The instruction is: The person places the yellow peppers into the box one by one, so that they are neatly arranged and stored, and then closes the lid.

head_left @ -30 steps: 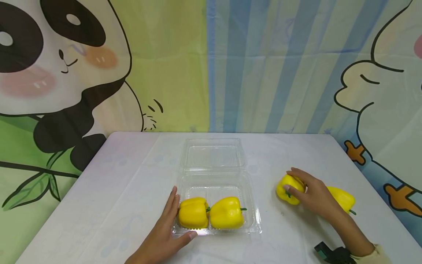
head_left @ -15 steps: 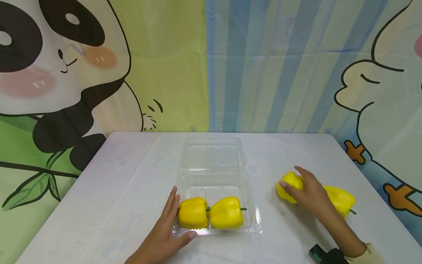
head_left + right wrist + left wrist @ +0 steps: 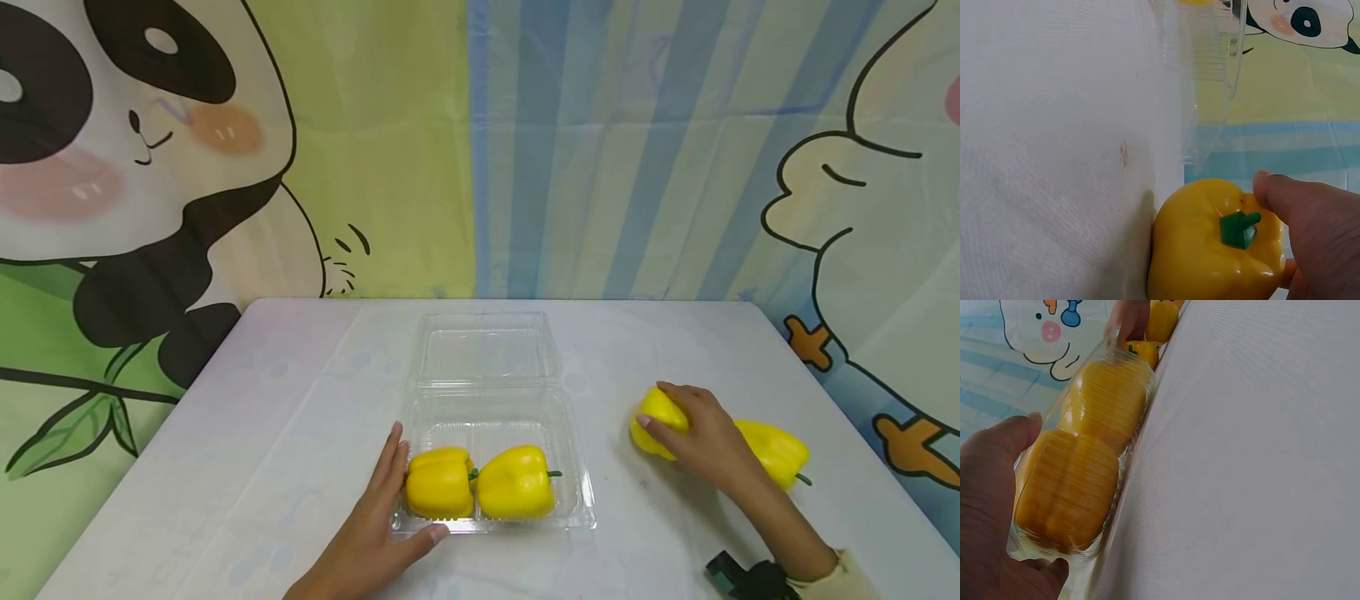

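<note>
My left hand (image 3: 367, 521) rests at the near left corner of a clear plastic clamshell box (image 3: 573, 500), fingers straight along its side and thumb at its front edge. Inside the box two yellow bell peppers, a left one (image 3: 439, 483) and a right one (image 3: 516, 483), lie side by side in the near half. To the right, my right hand (image 3: 708, 442) grips another yellow bell pepper (image 3: 657, 421) between thumb and fingers. The right wrist view shows this pepper (image 3: 1210, 250) low by the table, its green stem facing the camera.
One more yellow bell pepper (image 3: 776, 454) lies behind the right wrist, partly covered by it. The box's clear lid (image 3: 487, 350) is folded back flat towards the far edge of the white table (image 3: 300, 375). A cartoon curtain (image 3: 390, 150) hangs behind.
The right hand's fingers lifted off the pepper and closed on it again. The pepper has turned, so its stem no longer shows in the head view. The left hand stayed still.
</note>
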Available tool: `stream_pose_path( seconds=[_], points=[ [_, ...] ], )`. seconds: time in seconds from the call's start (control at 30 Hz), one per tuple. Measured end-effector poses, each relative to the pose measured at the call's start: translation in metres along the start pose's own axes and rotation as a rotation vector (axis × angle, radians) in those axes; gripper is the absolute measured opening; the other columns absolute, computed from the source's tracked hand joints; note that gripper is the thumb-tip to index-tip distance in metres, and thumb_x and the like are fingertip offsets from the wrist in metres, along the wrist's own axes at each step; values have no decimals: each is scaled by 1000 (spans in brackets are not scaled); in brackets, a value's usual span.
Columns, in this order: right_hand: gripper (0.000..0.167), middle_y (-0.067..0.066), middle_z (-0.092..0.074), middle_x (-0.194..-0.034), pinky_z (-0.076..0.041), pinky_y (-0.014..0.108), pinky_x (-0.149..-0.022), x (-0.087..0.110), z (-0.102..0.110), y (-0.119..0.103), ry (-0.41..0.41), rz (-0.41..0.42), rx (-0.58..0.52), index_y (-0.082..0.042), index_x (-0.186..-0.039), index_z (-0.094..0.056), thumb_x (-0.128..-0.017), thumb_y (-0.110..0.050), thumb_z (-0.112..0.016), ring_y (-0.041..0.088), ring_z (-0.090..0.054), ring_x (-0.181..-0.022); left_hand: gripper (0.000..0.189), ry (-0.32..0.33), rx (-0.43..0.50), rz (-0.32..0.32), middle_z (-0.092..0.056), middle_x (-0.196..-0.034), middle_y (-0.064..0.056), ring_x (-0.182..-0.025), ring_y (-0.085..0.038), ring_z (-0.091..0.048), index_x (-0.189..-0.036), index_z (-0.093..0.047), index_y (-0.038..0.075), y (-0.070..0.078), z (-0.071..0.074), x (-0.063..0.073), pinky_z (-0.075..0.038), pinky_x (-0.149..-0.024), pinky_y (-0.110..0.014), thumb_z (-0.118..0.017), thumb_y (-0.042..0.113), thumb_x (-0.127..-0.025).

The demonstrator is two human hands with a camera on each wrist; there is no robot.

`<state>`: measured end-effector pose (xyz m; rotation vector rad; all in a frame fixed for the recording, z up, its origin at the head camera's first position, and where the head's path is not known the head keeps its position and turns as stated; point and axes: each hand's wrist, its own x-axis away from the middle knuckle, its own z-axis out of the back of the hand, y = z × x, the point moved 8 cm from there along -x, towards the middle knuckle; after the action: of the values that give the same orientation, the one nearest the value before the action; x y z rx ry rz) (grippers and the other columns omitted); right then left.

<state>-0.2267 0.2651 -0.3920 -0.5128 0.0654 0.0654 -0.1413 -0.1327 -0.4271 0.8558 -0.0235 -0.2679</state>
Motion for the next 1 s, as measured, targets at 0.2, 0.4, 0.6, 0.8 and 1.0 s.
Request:
stream_pose_path(
  seconds=[0.2,0.4,0.6,0.8,1.0],
  points=[
    [75,30,-43,-140,-40,65,-93,1,3,-2,-11,14,-35,1,-142,-45,-91,-52,-62,45,-47,-116,109,-1,-4,10,7,-162,12,-145,-20,-14,-155,-16,4,-1,0,0,-26,-108,-46,-74,56,-79],
    [75,28,-38,-147,-38,64,-97,1,2,-3,-36,21,-76,1,-144,-42,-92,-48,-63,47,-42,-125,108,3,-1,-5,8,-161,14,-145,-21,-15,-155,-16,3,-1,0,0,-26,-108,-46,-74,54,-80],
    [71,22,-32,-152,-35,63,-100,3,-1,-10,-70,126,-145,-3,-147,-40,-92,-38,-67,47,-33,-134,108,-1,-7,-16,6,-163,7,-145,-22,-14,-155,-16,2,-1,-1,0,-26,-108,-47,-73,55,-80],
    [66,14,-33,-154,-43,50,-98,3,0,-25,-54,271,-183,-8,-147,-43,-91,-31,-70,41,-39,-132,108,6,-13,-32,5,-163,5,-145,-22,-15,-155,-16,2,0,0,0,-26,-107,-46,-74,54,-80],
    [65,13,-35,-153,-43,22,-95,2,7,-38,13,345,-212,-11,-147,-44,-90,-22,-72,39,-44,-129,108,0,-13,-14,6,-163,7,-145,-22,-15,-155,-16,3,-1,0,0,-26,-108,-47,-73,55,-80]
  ],
)
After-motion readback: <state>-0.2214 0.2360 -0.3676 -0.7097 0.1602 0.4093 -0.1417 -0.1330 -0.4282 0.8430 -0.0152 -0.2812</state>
